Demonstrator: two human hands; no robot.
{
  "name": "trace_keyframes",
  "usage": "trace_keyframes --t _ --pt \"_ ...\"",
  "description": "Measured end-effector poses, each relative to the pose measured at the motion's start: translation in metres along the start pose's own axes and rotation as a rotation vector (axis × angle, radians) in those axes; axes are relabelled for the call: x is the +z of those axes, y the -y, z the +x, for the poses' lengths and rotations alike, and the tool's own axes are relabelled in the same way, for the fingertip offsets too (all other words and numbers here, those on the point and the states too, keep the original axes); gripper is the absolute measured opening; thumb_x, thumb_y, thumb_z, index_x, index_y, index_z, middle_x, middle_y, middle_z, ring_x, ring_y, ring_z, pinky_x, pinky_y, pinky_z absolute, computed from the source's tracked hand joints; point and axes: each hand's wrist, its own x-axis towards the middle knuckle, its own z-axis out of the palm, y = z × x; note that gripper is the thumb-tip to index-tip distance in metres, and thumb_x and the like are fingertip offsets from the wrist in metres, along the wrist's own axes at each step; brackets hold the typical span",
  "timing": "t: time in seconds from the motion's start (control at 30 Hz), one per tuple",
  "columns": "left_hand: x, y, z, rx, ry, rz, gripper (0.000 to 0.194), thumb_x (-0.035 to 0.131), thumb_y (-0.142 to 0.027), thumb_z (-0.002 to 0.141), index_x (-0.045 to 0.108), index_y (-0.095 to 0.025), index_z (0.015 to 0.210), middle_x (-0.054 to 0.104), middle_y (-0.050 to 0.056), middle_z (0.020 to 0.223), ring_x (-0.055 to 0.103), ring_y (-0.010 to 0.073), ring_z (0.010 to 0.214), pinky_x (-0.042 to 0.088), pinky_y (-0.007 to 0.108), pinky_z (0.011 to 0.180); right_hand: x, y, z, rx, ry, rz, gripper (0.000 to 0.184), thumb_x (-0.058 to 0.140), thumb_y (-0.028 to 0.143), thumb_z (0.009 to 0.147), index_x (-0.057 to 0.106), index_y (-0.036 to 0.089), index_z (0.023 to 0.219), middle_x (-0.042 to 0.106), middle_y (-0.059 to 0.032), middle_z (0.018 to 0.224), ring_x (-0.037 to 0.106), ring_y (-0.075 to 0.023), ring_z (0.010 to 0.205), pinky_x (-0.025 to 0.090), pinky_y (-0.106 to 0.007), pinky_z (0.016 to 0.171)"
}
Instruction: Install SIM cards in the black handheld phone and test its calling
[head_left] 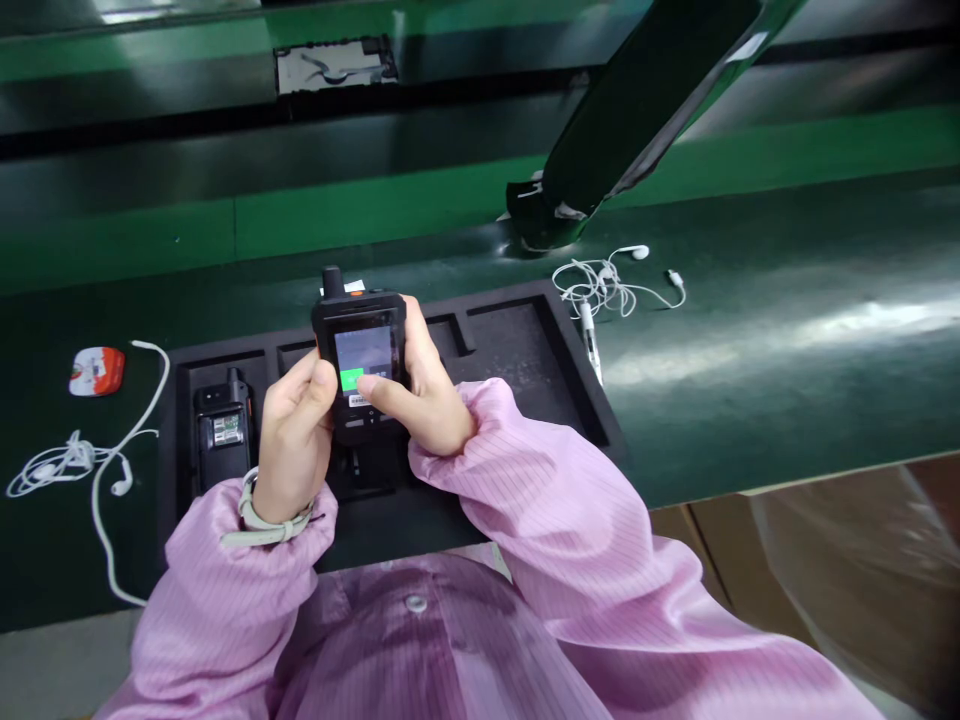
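Left hand [294, 445] and right hand [431, 400] grasp a handheld radio [361, 345], screen turned upward for viewing, above a foam tray [517, 345].

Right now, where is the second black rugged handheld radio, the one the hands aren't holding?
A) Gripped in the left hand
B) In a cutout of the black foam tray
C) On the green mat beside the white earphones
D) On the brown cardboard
B: the second black rugged handheld radio lies in a cutout of the black foam tray, beside the black radio held by the left hand and right hand.
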Motion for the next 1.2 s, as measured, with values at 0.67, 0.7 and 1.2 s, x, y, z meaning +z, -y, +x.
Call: trace_keyframes --t 0.67,0.7,1.2 --pt "0.0007 -0.0020 0.0005 0.001 0.017 -0.045 0.025 0.074 -0.042 0.092 0.075 -0.020 0.080 0.079 0.004 0.091 0.074 0.0231 0.101 0.059 0.033 0.092 0.0002 -0.0023 0.0004 -0.016 0.006 0.001 0.051 0.063 0.036 0.080 0.037 0.027 0.124 0.063 -0.0071 0.120 0.065 -0.0243 0.110 0.055 -0.044 0.101" --pt "0.0006 -0.0018 0.0004 0.000 0.011 -0.037 0.025 0.074 -0.042 0.092 0.075 -0.020 0.081 0.080 0.005 0.095 0.074 0.0242 0.103 0.059 0.034 0.093 0.0001 -0.0022 0.0005 -0.020 0.007 0.002 0.051 0.063 0.036 0.081 0.037 0.027 0.124 0.063 -0.0070 0.121 0.065 -0.0241 0.111 0.055 -0.044 0.102" --pt "0.0008 -0.0012 0.0009 0.007 0.006 -0.015 0.024 0.073 -0.043 0.092 0.078 -0.020 0.088 0.080 0.005 0.098 0.073 0.0257 0.108 0.059 0.035 0.095 0.0004 0.0013 -0.0006 -0.010 -0.002 -0.010 0.051 0.063 0.032 0.079 0.038 0.025 0.123 0.064 -0.0060 0.116 0.066 -0.0217 0.105 0.056 -0.041 0.096"
